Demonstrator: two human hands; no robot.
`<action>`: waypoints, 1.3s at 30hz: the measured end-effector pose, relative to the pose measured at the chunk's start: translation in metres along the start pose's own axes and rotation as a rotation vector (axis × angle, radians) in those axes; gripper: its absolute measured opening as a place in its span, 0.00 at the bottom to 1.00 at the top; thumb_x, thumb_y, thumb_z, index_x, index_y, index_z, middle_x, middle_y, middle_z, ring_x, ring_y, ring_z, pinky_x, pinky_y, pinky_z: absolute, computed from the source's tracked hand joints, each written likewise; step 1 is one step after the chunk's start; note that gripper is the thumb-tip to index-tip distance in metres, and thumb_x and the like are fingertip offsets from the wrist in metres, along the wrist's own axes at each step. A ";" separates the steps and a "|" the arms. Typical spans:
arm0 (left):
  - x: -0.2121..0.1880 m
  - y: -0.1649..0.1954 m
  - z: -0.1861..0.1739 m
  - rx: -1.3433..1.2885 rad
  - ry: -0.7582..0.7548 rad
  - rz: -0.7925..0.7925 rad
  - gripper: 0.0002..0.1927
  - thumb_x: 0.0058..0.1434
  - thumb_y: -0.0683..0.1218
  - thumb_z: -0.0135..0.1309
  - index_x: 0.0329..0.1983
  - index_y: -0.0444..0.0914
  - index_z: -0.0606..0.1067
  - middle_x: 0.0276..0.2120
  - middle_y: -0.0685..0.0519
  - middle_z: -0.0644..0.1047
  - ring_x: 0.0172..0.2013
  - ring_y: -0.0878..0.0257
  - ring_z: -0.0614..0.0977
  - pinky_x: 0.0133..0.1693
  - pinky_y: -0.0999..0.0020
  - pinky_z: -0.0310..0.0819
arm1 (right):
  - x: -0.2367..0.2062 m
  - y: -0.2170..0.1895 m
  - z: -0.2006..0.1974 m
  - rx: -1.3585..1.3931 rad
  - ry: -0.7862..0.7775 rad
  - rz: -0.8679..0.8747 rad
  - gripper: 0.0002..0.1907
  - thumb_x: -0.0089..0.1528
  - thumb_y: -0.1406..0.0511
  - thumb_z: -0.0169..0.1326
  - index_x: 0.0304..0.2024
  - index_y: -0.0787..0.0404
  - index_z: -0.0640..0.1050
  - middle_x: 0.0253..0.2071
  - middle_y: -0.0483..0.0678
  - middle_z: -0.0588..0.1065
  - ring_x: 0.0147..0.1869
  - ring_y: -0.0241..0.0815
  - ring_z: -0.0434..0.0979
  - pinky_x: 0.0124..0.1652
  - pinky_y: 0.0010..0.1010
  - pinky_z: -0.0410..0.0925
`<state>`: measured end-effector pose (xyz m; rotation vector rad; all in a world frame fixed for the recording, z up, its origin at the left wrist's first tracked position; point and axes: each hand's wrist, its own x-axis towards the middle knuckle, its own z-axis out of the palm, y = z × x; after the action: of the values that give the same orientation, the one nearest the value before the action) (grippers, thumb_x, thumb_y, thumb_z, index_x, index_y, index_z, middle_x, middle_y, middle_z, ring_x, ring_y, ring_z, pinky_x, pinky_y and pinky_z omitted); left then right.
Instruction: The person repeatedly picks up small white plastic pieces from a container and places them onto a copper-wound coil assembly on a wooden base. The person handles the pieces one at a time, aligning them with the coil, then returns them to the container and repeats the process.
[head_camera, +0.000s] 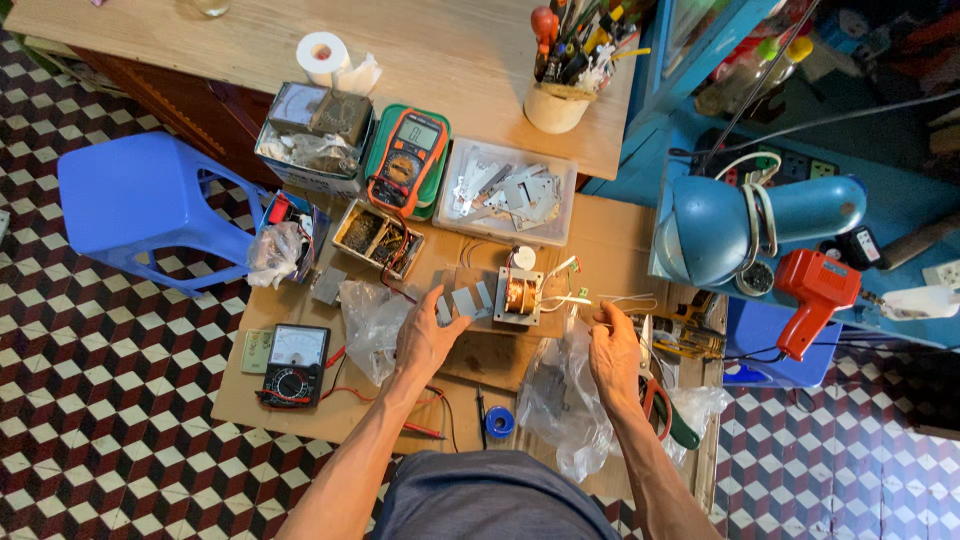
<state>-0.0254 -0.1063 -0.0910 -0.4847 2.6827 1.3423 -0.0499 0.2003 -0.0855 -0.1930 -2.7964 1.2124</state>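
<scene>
The left hand (425, 338) rests spread on the grey metal plates (462, 301) beside the small transformer (519, 295), mid-tabletop. The right hand (612, 352) pinches thin white wires (625, 300) leading from it. This looks like core assembly; steadying the transformer matters next.

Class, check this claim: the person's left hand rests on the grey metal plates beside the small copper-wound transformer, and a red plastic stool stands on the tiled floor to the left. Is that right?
Not quite. The head view shows the plastic stool is blue, not red. The rest holds: the left hand rests on the grey metal plates beside the small copper-wound transformer.
</scene>
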 end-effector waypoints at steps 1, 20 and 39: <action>0.001 0.001 0.002 -0.014 0.006 0.005 0.42 0.53 0.55 0.67 0.68 0.35 0.65 0.61 0.38 0.73 0.60 0.44 0.74 0.59 0.56 0.69 | 0.005 0.004 -0.004 0.018 0.019 -0.019 0.21 0.64 0.68 0.46 0.58 0.68 0.76 0.51 0.59 0.78 0.55 0.53 0.77 0.56 0.39 0.68; 0.026 0.010 -0.041 -0.978 0.213 -0.245 0.25 0.59 0.44 0.60 0.61 0.37 0.72 0.42 0.52 0.83 0.44 0.66 0.81 0.47 0.71 0.73 | 0.177 -0.065 0.043 0.102 -0.269 -0.057 0.18 0.66 0.58 0.54 0.54 0.61 0.80 0.48 0.56 0.81 0.48 0.46 0.82 0.48 0.36 0.73; 0.017 -0.028 -0.010 -1.371 0.085 -0.775 0.15 0.64 0.48 0.56 0.52 0.38 0.78 0.36 0.57 0.78 0.35 0.67 0.78 0.42 0.69 0.73 | 0.271 -0.040 0.170 -0.003 -0.294 -0.173 0.11 0.60 0.65 0.62 0.42 0.63 0.79 0.35 0.53 0.77 0.39 0.47 0.77 0.39 0.36 0.71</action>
<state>-0.0316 -0.1340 -0.1099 -1.4191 0.8971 2.5170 -0.3426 0.0913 -0.1639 0.2427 -2.9796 1.2878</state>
